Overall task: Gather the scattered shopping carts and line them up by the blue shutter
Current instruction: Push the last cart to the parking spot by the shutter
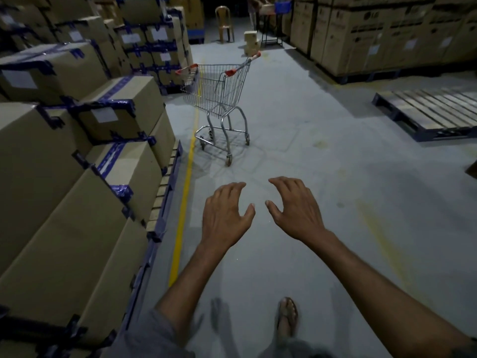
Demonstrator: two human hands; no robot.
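One shopping cart [219, 99] here, upright on the grey floor [309, 164], just beside the yellow line [183, 202] that runs down the aisle. Left of the cart, stacked cartons [64, 182] wall off that whole side. They're sealed with blue tape, so we can't tell what's inside. Right of the cart there's a wide stretch of open floor up to a slatted pallet [433, 112], and further back on that side are more big cartons [374, 34]. Behind the cart we see two small boxes [251, 42] and a plastic chair [224, 20]. The cart's wire basket has red corner caps, with the handle on its far side. Nearer us, well apart from the cart, the left grip [224, 215] and right grip [296, 210] hover palms down, fingers spread and loosely bent, holding nothing.
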